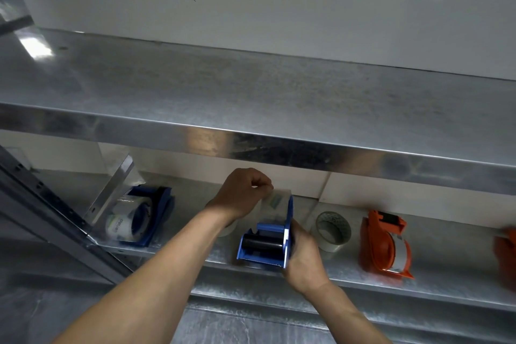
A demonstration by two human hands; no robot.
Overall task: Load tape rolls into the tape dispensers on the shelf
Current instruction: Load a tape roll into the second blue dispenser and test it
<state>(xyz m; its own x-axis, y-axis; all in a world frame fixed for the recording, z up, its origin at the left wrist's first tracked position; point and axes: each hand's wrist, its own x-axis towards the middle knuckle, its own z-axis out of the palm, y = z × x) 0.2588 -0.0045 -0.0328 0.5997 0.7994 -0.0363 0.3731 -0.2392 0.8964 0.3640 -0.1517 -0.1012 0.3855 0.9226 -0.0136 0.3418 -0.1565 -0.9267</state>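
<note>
A blue tape dispenser [265, 243] stands on the lower metal shelf [446, 282] at the centre, its black roller facing me. My right hand [303, 257] grips its right side. My left hand [243, 194] pinches the end of a clear tape strip [275, 200] raised above the dispenser's far end. A clear tape roll [230, 227] shows partly under my left wrist. A loose clear tape roll [333, 232] lies just right of the dispenser.
A second blue dispenser [139, 218] with a clear roll lies at the left beside a slanted metal bracket [111, 193]. An orange dispenser [386, 246] stands at the right, another orange one [506, 257] at the frame edge. An upper shelf [251, 98] overhangs.
</note>
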